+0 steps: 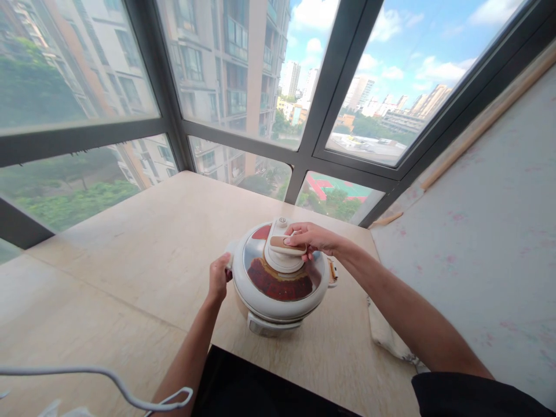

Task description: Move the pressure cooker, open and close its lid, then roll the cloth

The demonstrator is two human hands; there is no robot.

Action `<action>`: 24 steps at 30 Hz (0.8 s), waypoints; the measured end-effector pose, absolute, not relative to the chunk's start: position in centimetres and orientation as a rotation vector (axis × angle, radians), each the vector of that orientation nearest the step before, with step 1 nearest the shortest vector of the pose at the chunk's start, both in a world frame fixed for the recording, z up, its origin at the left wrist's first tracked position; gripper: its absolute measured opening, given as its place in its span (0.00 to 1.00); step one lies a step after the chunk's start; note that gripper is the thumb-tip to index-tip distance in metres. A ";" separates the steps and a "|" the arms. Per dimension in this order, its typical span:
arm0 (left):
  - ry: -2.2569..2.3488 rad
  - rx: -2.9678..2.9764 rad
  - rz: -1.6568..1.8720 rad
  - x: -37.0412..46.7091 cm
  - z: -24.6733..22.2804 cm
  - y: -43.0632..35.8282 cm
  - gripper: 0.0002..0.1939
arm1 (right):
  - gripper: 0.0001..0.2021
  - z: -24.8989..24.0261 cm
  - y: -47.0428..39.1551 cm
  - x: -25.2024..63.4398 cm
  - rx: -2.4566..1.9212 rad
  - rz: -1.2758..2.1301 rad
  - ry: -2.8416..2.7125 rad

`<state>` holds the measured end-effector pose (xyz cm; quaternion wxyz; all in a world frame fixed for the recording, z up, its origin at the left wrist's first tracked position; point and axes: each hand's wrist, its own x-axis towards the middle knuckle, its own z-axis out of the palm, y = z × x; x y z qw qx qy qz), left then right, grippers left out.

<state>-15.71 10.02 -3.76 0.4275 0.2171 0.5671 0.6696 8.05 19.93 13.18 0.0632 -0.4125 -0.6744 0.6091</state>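
Note:
A white electric cooking pot (pixel 241 289) stands upright on the stone-look sill. Its lid has a transparent window (pixel 278 286) with dark red-brown contents or stains showing through. On top is a knob handle (pixel 278 243) with a brown inset. My right hand (pixel 310 238) is closed around that lid handle, thumb on its top. At the pot's left side, my left hand (pixel 219 277) grips the white side handle, its fingers partly hidden. The lid sits on the pot. The right side handle (pixel 332 272) is free of my hands.
Framed windows (pixel 234 75) rise behind the sill (pixel 143 231), and a patterned wall (pixel 486 243) bounds the right. A white cloth (pixel 386 330) lies along that wall. At lower left, a white cable (pixel 99 372) crosses near my forearm. A black surface (pixel 252 388) is at the front.

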 end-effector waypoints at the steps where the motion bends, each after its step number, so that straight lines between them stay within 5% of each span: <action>1: 1.417 0.541 1.671 -15.7 -3.8 10.0 0.22 | 0.22 13.2 20.0 8.1 -1.249 1.847 -2.043; 24: 1.407 0.534 1.699 -15.5 -3.8 10.1 0.21 | 0.25 14.2 22.1 8.1 -1.266 2.202 -1.982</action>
